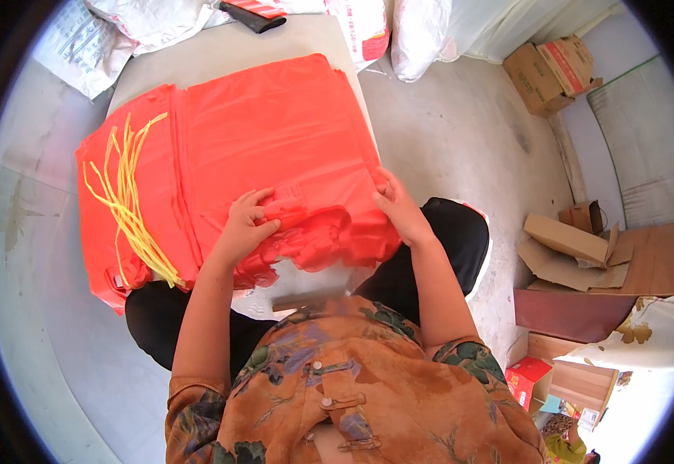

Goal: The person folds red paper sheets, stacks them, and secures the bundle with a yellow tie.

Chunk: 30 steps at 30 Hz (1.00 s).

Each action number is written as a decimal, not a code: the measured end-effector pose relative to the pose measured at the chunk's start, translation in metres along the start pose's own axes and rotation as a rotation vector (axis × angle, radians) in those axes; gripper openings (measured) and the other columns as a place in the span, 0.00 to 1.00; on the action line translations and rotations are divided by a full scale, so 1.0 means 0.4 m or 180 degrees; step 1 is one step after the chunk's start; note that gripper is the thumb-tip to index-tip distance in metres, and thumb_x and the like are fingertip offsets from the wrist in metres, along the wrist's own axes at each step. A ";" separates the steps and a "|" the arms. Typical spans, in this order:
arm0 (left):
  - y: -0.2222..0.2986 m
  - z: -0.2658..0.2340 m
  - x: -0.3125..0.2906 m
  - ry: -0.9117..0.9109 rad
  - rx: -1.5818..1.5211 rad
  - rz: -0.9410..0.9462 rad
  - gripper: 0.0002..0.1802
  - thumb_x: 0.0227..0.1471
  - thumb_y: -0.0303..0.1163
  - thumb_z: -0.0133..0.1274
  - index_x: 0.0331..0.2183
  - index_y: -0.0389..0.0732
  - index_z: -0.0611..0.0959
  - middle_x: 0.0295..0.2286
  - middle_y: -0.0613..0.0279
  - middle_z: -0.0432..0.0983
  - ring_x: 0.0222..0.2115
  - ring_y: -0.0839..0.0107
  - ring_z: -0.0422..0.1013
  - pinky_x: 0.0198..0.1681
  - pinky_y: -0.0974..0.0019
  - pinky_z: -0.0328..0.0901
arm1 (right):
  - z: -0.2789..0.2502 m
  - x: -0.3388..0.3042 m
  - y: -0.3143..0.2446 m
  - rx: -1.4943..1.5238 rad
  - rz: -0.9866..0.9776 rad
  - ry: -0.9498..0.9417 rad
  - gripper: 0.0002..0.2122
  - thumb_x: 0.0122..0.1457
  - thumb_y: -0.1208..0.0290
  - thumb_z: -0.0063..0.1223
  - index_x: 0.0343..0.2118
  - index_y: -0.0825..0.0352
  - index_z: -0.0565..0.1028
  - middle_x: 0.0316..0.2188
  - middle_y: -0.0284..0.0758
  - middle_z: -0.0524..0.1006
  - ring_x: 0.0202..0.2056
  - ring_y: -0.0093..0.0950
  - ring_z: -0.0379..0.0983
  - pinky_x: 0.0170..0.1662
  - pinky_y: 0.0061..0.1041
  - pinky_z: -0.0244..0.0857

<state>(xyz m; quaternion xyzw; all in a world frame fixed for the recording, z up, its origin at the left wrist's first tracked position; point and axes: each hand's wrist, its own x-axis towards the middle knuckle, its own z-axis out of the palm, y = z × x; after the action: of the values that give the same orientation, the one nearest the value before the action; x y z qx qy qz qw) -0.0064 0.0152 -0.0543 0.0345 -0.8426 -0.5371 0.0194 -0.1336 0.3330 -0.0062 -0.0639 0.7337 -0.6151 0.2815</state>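
Observation:
A thick stack of red plastic bags (275, 127) lies on a pale table, its near edge crumpled and gathered towards me. My left hand (246, 226) is at that near edge, fingers and thumb bent around a fold of the red plastic. At the stack's right edge, my right hand (400, 210) grips the side, with its thumb and forefinger on top; its other fingers are partly hidden. Left of the main stack lies a second pile of red bags (148, 147). A loose bundle of yellow ties (132, 213) rests across it.
White printed sacks (82, 50) and a black-and-red object (253, 15) are at the tabletop's (306, 35) far end. Cardboard boxes (549, 73) stand at the far right wall. Open cartons (576, 247) lie at right, above a red box (529, 380). My knees flank the table's near end.

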 end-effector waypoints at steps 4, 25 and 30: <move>-0.004 0.009 0.006 -0.0019 0.0240 0.0055 0.08 0.46 0.32 0.66 0.30 0.40 0.87 0.60 0.57 0.70 0.64 0.50 0.56 0.65 0.49 0.49 | -0.064 -0.048 0.042 -0.0285 0.0023 -0.1079 0.22 0.67 0.70 0.52 0.63 0.67 0.68 0.55 0.32 0.74 0.56 0.23 0.68 0.61 0.26 0.59; 0.020 0.006 -0.005 -0.0192 0.0939 0.0264 0.11 0.42 0.39 0.68 0.28 0.43 0.87 0.61 0.57 0.67 0.65 0.45 0.54 0.67 0.36 0.42 | 0.131 0.130 -0.077 -0.0115 0.0730 -0.1489 0.21 0.72 0.53 0.38 0.56 0.64 0.71 0.43 0.38 0.78 0.33 0.31 0.82 0.37 0.26 0.73; 0.035 0.010 -0.012 -0.0123 0.0882 0.0248 0.11 0.42 0.38 0.68 0.28 0.43 0.87 0.61 0.57 0.67 0.65 0.45 0.54 0.67 0.37 0.43 | 0.143 0.149 -0.067 -0.0221 0.0672 -0.1338 0.23 0.72 0.51 0.34 0.55 0.64 0.71 0.43 0.38 0.79 0.32 0.30 0.80 0.36 0.25 0.73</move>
<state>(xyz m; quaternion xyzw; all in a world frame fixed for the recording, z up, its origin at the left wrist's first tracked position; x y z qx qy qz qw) -0.0026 0.0249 -0.0433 -0.0062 -0.9096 -0.4151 0.0190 -0.1618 0.2509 -0.0059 -0.1231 0.6823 -0.5298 0.4885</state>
